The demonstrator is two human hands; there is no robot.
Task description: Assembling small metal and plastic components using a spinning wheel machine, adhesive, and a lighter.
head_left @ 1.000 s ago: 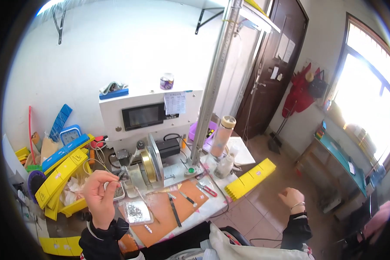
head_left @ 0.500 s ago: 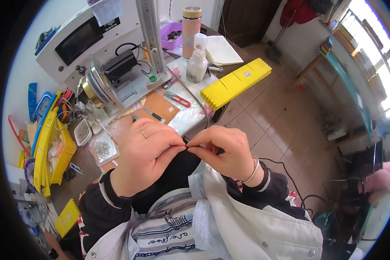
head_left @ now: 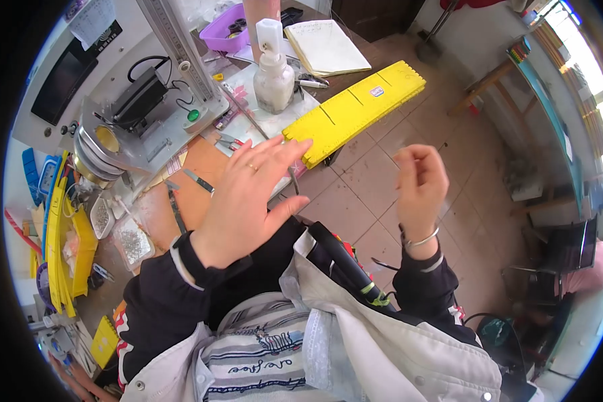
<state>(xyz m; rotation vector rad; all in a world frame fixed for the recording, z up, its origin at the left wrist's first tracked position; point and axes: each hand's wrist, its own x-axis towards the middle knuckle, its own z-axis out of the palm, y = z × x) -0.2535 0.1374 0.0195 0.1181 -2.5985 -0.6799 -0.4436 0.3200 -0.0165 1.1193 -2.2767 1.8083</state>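
Left hand (head_left: 244, 201): wide, palm down, fingers fanned and thumb held off to the side; no object seen in it. Its fingertips overlap the near end of the yellow notched strip (head_left: 355, 110) (contact or hover, cannot tell from this angle). Strip lies ahead and to the right of that hand, jutting past the edge of the surface (head_left: 340, 83).

Right hand (head_left: 422, 184): narrow, fingers curled toward the thumb, raised over the tiled floor (head_left: 382, 181), well apart from the left. Whether a small item sits in the pinch, cannot tell.

Change: half a second ago both hands met fingertip to fingertip; now they are separated. Reading: the two-handed fine work appears interrupted, with the left hand now at the strip.

Around the left hand: white bottle (head_left: 273, 90) beyond it; red-handled snips (head_left: 230, 141) just past its fingers; small silvery pieces (head_left: 132, 242) to its left.
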